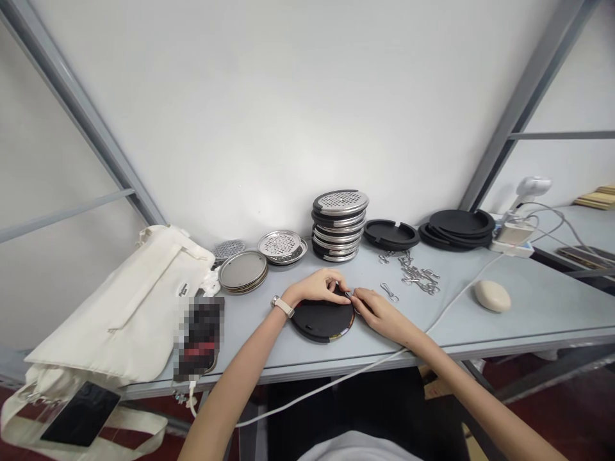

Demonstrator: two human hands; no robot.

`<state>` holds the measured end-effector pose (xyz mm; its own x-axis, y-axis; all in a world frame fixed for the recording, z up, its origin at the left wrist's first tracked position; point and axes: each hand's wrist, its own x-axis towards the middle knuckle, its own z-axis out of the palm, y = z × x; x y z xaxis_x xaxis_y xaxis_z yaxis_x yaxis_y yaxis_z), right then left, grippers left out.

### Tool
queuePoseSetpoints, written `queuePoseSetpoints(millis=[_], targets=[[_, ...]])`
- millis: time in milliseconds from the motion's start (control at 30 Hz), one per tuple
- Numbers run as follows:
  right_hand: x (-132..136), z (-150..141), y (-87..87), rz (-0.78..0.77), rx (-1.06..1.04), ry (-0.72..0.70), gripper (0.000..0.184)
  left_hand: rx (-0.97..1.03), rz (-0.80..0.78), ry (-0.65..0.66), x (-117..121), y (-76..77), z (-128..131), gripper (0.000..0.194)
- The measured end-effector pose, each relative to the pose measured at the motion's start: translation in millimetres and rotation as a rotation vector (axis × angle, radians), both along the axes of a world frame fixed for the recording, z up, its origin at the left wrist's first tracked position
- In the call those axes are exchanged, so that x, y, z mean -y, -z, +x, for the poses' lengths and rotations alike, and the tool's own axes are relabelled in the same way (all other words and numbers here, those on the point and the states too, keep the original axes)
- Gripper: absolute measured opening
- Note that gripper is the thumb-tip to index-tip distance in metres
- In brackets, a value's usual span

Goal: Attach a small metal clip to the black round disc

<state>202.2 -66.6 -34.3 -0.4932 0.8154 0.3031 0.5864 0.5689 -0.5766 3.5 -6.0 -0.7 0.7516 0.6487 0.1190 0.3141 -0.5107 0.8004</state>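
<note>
A round black disc with a metal rim lies flat on the grey table in front of me. My left hand curls over the disc's far edge, fingers bent and pressed on it. My right hand meets it at the disc's upper right edge, fingertips pinched on a small metal clip I can barely see. A watch sits on my left wrist.
Behind stand a stack of perforated metal trays in black rings, loose metal plates, black rings and black discs. Metal clips lie scattered. A white bag sits left, a white cable crosses right.
</note>
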Motion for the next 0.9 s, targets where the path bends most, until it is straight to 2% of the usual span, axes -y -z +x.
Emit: queuePoseSetpoints(millis=[333,900], targets=[[-2.3,-0.5,0.7,-0.008,-0.008,0.007,0.030,0.030,-0.007,0.036,-0.4,-0.5,0.5,0.026],[0.5,-0.5,-3.5,-0.032,-0.035,0.016,0.031,0.006,-0.008,0.026,0.6,-2.6,2.5,0.026]])
